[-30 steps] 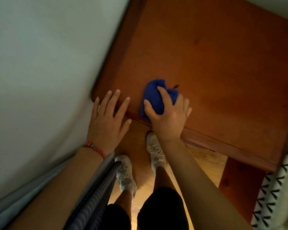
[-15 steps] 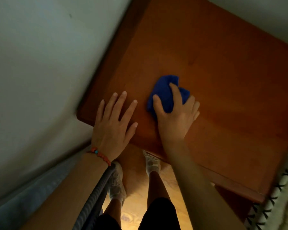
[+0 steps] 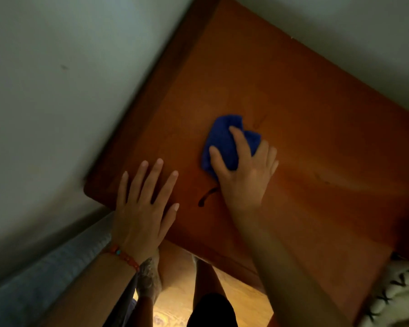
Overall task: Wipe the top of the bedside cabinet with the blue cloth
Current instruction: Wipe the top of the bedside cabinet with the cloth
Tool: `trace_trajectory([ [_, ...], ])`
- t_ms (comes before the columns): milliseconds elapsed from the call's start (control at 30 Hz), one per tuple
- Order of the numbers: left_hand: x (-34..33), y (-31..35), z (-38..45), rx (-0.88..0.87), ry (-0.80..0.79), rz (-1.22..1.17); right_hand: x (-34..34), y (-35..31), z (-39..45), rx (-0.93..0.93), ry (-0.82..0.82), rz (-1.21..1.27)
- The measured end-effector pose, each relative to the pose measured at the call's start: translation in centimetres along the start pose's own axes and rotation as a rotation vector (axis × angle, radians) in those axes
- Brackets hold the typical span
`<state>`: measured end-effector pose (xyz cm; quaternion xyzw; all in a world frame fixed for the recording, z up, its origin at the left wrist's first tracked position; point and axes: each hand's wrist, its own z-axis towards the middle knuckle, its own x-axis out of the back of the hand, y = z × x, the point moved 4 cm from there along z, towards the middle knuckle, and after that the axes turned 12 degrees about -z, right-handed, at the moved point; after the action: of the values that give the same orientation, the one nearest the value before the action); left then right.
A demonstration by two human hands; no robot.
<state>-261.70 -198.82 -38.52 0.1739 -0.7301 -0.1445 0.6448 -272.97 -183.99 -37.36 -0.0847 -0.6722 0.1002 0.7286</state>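
The bedside cabinet's reddish-brown wooden top [image 3: 293,95] fills the middle of the head view. A bunched blue cloth [image 3: 224,140] lies on it left of centre, and my right hand [image 3: 243,171] presses down on it with thumb and fingers spread over the fabric. My left hand [image 3: 144,204] rests flat on the near left corner of the top, fingers apart, holding nothing; a beaded bracelet sits on its wrist. A small dark curved mark [image 3: 207,197] shows on the wood between my hands.
A pale wall [image 3: 57,90] runs along the cabinet's left side and another behind it. A white fabric with black crosses [image 3: 399,293] lies at the lower right. My legs and a shoe [image 3: 149,279] stand on the wooden floor below the front edge.
My right hand has pushed the blue cloth away from the front edge toward the middle of the top. My left hand has slid further onto the corner. A dark mark now shows behind the cloth.
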Motion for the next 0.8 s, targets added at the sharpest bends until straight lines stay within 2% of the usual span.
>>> trace_trajectory([
  [100, -0.1, 1.7, 1.7, -0.017, 0.011, -0.022, -0.1, 0.5, 1.5, 0.072, -0.016, -0.029],
  [233, -0.3, 2.3, 4.1, -0.001, 0.003, -0.012, -0.7, 0.0, 10.4, -0.064, -0.008, 0.033],
  [300, -0.4, 2.1, 4.6, 0.020, -0.010, -0.007, -1.1, 0.0, 13.2, -0.075, -0.008, 0.030],
  [533, 0.0, 2.6, 5.1, 0.049, -0.006, -0.043, -0.5, 0.4, 7.0, 0.026, -0.073, -0.003],
  [600, 0.4, 2.9, 5.8, 0.039, 0.013, -0.053, -0.6, 0.5, 9.5, 0.025, -0.081, -0.001],
  [733, 0.8, 3.0, 8.7, 0.012, 0.023, -0.042, -1.0, 0.5, 17.3, -0.126, -0.009, 0.056],
  [800, 0.6, 2.9, 10.2, 0.010, 0.011, -0.032, -1.1, 0.6, 18.0, -0.126, -0.015, 0.055],
])
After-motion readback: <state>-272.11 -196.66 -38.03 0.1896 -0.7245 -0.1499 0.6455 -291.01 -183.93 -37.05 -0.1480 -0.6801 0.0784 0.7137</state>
